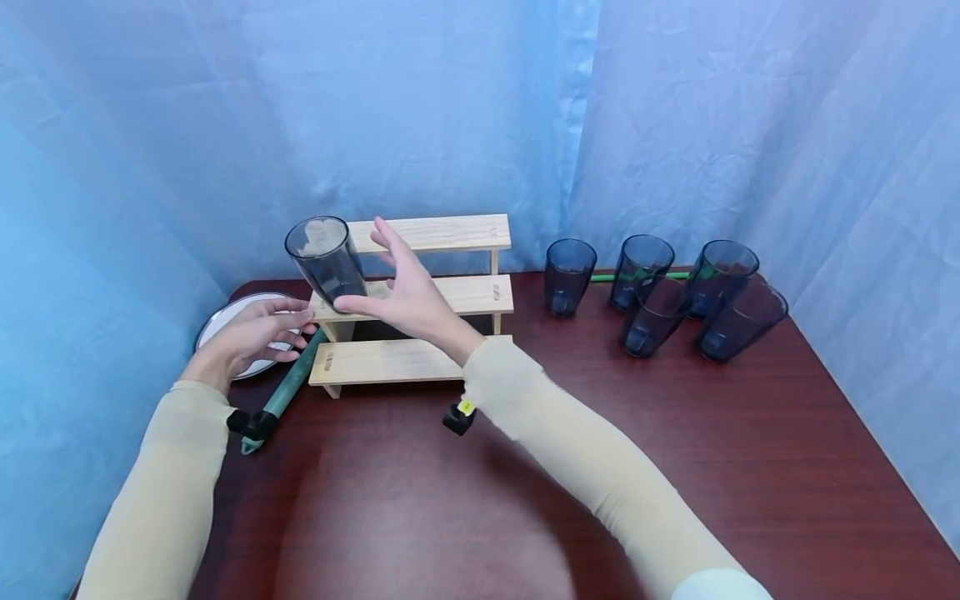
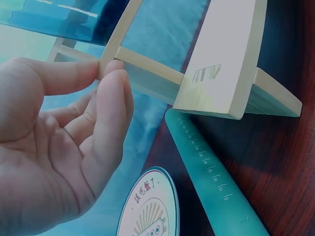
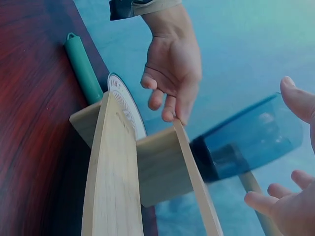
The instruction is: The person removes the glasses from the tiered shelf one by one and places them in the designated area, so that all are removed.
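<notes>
A three-step wooden display rack (image 1: 457, 292) stands at the back of the table. On the left end of its middle step is a dark tinted drinking glass (image 1: 327, 262), mouth up. My right hand (image 1: 412, 296) is beside the glass with thumb and fingers spread; the right wrist view shows a gap between the fingers and the glass (image 3: 251, 140). At the left end of that same step, my left hand (image 1: 258, 333) pinches the plank's corner between thumb and fingertips; the left wrist view shows this hand (image 2: 74, 123) close up.
Several matching glasses (image 1: 570, 279) stand at the back right, with a thin green strip (image 1: 602, 277) behind them. Left of the rack are a white round plate-like disc (image 1: 213, 325) with printed writing and a green cylinder (image 1: 294, 379). Blue curtains (image 1: 450, 100) surround the table (image 1: 420, 500).
</notes>
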Demonstrator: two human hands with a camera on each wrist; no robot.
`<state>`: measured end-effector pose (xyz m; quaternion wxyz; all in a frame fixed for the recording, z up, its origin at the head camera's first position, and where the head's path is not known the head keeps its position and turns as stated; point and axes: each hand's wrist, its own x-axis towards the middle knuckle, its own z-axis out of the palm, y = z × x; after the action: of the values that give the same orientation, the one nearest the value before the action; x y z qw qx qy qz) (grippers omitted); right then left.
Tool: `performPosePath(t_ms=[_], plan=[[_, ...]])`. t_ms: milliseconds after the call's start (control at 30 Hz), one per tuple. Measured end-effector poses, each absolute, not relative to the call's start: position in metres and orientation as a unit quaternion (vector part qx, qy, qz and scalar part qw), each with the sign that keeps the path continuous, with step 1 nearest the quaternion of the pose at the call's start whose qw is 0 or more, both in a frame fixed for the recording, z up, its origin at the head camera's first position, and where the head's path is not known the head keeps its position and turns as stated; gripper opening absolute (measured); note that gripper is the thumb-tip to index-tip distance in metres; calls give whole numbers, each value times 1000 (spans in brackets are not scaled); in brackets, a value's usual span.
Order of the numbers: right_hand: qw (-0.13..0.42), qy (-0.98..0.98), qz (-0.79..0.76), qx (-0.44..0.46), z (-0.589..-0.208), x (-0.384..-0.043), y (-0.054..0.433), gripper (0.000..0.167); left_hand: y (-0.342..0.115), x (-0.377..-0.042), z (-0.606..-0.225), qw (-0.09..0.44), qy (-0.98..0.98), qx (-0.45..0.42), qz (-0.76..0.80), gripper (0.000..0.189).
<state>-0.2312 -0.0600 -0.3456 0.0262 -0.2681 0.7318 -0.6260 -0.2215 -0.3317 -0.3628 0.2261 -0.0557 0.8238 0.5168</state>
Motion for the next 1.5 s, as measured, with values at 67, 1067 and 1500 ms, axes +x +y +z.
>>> performPosePath(t_ms=[67,1067,1500], plan=[[22,748,-606,-271,-346,-232,-70,111,-333,-220,-363,225,825,-56,515,68],[-17,762,-607,-225,-354,-245,-104,92,-325,-213,-378,166,771,-79,610,53],[10,762,-613,-210,-347,-245,-94,93,-322,-211,-379,160,753,-96,631,53]])
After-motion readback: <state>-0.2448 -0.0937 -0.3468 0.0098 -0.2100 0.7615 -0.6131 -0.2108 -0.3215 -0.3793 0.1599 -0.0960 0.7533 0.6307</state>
